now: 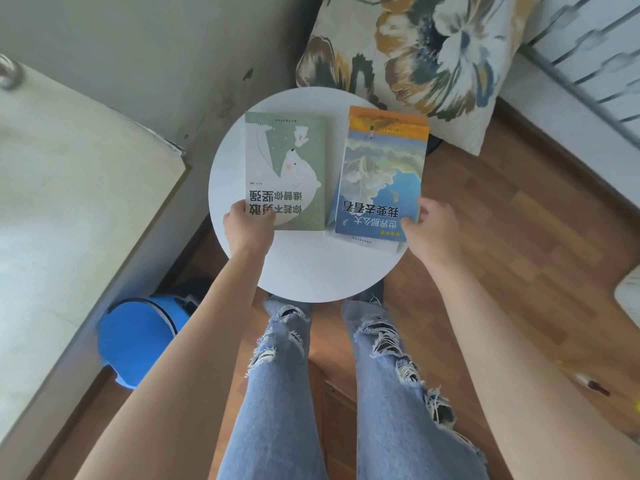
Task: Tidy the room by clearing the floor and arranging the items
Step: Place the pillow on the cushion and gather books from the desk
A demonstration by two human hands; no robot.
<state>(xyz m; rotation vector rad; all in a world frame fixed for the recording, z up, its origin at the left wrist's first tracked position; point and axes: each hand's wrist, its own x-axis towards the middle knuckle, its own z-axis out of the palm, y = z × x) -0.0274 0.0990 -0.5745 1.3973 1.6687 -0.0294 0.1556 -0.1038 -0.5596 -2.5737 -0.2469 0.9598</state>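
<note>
Head view: floral cushion (433, 57) behind round table (311, 271), blue bin (138, 334) at left.

- I see a wood-plank floor (519, 209) under daylight, and a scuffed grey wall (156, 46).
- A round white worktop (311, 271) stands just before a floral cushion (415, 46).
- A blue bin (138, 334) sits at lower left.

Single view: head-worn wide-angle camera. Looks steeply down, slightly forward, along person's own forearms and legs. Close on round white counter (311, 271), centred, within arm's reach; left hand (247, 225) and right hand (427, 233) meet it mid-frame. Titles on green book (285, 171) and blue book (381, 181) read upside down from this side. Cushion (415, 53) at top, wooden floor (519, 220) at right; outer lines bowed by lens.
</note>
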